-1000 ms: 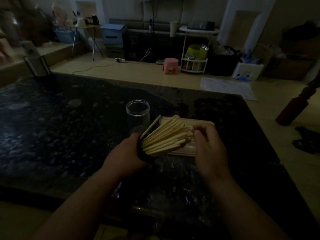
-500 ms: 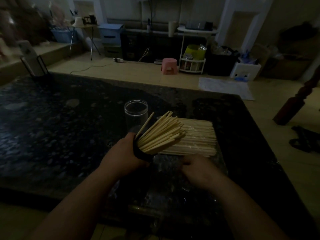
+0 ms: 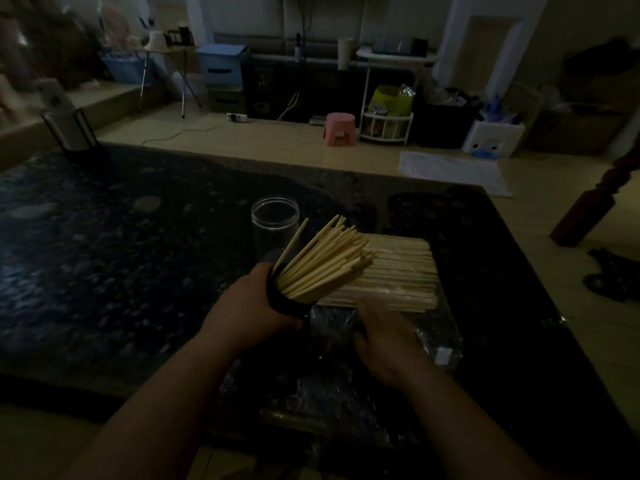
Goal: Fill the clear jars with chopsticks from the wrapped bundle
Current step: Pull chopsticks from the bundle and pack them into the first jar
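Left hand (image 3: pixel 249 306) clamped tilted jar (image 3: pixel 287 301); right hand (image 3: pixel 384 337) lay by bundle (image 3: pixel 398 278), grip unreadable. Small aligned pinches would feed best.

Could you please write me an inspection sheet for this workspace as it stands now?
Surface: dark speckled countertop, clear wrapper spread at the near right.
Job's things: held jar tilted, packed with chopsticks; empty jar upright behind it; bundle lying flat on the wrapper.
Clutter: black wire stand holding a pale device, far left corner.
Hands: left hand grips the held jar; right hand at the bundle's near edge, grip too dark to tell.
Cables: power strip with a cord on the floor.
Surroundings: pink stool, white rack, blue box beyond the counter.
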`<state>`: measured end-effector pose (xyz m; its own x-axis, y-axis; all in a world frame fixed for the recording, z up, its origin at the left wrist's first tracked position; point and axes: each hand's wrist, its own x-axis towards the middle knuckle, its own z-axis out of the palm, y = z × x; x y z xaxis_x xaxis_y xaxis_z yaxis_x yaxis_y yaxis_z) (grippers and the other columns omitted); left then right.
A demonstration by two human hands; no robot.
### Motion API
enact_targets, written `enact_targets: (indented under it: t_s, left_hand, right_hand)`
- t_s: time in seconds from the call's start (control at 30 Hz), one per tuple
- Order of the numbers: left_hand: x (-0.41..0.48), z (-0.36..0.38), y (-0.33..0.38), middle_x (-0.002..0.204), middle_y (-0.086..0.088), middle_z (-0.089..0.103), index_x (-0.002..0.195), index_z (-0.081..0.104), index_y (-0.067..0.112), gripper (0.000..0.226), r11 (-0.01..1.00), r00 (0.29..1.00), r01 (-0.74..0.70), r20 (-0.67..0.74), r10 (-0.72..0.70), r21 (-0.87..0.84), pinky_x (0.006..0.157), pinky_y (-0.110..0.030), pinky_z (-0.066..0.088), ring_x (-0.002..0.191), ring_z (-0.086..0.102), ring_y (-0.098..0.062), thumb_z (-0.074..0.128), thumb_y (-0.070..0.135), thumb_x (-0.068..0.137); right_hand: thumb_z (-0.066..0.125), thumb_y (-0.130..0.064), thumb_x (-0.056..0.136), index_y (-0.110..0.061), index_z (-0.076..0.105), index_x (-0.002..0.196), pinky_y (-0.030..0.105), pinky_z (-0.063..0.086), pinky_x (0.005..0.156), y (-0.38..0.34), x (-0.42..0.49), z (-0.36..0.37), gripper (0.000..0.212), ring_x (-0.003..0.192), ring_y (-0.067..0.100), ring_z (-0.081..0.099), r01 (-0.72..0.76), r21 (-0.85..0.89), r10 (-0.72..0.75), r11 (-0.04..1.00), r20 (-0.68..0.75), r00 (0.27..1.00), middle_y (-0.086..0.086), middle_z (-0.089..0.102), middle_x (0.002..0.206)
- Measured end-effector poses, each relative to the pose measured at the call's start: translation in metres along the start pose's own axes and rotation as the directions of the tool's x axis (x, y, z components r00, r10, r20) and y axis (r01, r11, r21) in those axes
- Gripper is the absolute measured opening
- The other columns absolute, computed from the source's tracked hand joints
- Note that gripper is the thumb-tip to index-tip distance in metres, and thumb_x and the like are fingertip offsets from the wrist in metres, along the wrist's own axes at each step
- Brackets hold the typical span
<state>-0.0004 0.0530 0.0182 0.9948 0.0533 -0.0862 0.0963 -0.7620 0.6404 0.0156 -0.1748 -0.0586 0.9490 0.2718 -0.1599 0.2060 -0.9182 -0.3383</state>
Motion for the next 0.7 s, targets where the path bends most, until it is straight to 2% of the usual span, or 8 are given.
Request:
enact_targets:
  t_s: [0.13,0.27,0.43,0.57,0.7]
  left_hand:
    - [-0.002,0.000,-0.001,0.114,0.009,0.058,0.132,0.043,0.032,0.086,1.000,1.000,-0.014,-0.010,0.014,0.000,0.082,-0.028,0.049,0.093,0.054,-0.009,0.087,0.037,0.059]
    - [-0.002,0.000,-0.003,0.112,0.011,0.058,0.133,0.043,0.032,0.086,1.000,1.000,-0.028,-0.002,0.028,-0.004,0.082,-0.028,0.049,0.092,0.054,-0.008,0.087,0.036,0.059]
    - [0.000,0.000,-0.003,0.106,0.014,0.054,0.132,0.042,0.031,0.085,1.000,1.000,-0.027,0.002,0.027,0.008,0.076,-0.024,0.045,0.090,0.051,-0.005,0.088,0.036,0.059]
    - [0.002,0.002,-0.005,0.117,0.010,0.058,0.132,0.042,0.033,0.087,1.000,1.000,-0.015,-0.002,0.015,0.014,0.078,-0.025,0.046,0.093,0.051,-0.006,0.088,0.039,0.058]
    - [0.001,0.003,-0.005,0.119,0.009,0.058,0.132,0.042,0.032,0.087,1.000,1.000,-0.026,-0.002,0.026,0.013,0.082,-0.028,0.048,0.096,0.053,-0.008,0.087,0.038,0.058]
  right_hand:
    - [0.037,-0.039,0.100,-0.019,0.018,0.153,0.035,0.015,0.119,-0.002,0.012,0.009,0.060,0.146,0.022,0.017,0.000,-0.022,-0.001,1.000,-0.040,0.999,0.006,0.019,0.160]
    - [0.036,-0.040,0.099,-0.027,0.027,0.148,0.041,0.021,0.116,-0.001,0.018,0.015,0.052,0.140,0.023,0.027,-0.035,-0.084,0.027,0.996,-0.094,0.995,0.001,0.029,0.155]
    - [0.050,-0.034,0.090,-0.027,0.037,0.142,0.041,0.033,0.106,-0.007,0.021,0.012,0.054,0.127,0.025,0.041,-0.061,-0.177,0.038,0.982,-0.129,0.991,0.000,0.042,0.143]
    - [0.053,-0.032,0.088,-0.027,0.043,0.136,0.038,0.035,0.101,-0.008,0.022,0.010,0.049,0.120,0.025,0.047,-0.082,-0.183,0.057,0.980,-0.138,0.989,-0.001,0.046,0.138]
    - [0.044,-0.035,0.093,-0.030,0.038,0.139,0.041,0.031,0.104,-0.007,0.023,0.010,0.047,0.125,0.026,0.042,-0.092,-0.162,0.071,0.983,-0.132,0.989,-0.002,0.041,0.144]
